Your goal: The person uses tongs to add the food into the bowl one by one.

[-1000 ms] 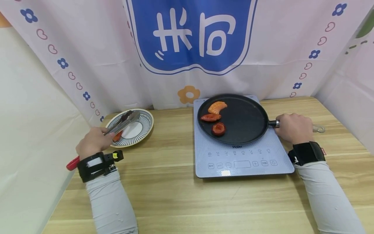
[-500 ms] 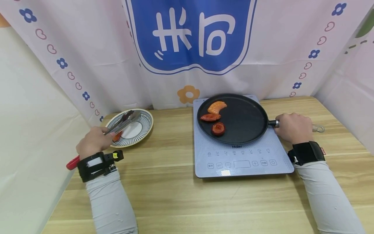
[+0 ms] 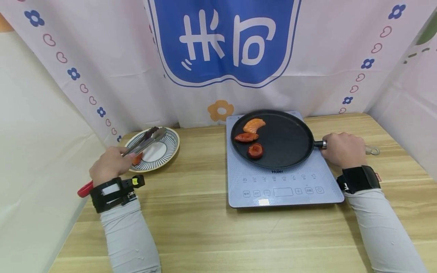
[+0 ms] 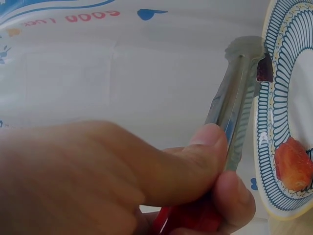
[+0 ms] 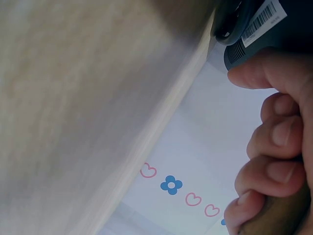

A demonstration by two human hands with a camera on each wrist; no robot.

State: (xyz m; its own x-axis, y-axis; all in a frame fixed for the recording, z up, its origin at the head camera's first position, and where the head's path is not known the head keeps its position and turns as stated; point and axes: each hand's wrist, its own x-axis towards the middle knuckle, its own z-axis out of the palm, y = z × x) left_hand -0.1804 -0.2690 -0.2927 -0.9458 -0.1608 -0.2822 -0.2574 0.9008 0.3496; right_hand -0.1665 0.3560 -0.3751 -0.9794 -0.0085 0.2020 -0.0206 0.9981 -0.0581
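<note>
My left hand (image 3: 110, 165) grips metal tongs (image 4: 234, 93) with red handles (image 3: 85, 189). Their tips hang over the patterned plate (image 3: 172, 146) at the back left, and a dark purplish piece (image 4: 264, 68) shows beside one tip. On that plate lies an orange-red piece of food (image 4: 294, 165), partly hidden by the tongs in the head view. My right hand (image 3: 344, 149) is wrapped round the handle (image 5: 276, 215) of the flat black pan (image 3: 283, 140). Along the pan's left side lie an orange striped slice (image 3: 254, 125), a reddish elongated piece (image 3: 246, 137) and a round red-brown piece (image 3: 255, 151).
Under the pan is a light grey-blue induction cooker (image 3: 235, 189) with touch buttons along its front. A wooden table (image 3: 191, 223) carries everything. A printed curtain (image 3: 136, 87) hangs right behind the table, and pale sheets stand at both sides.
The tongs' tips have shifted very slightly up and to the right over the plate. My right hand, the pan and the food in it stay in place.
</note>
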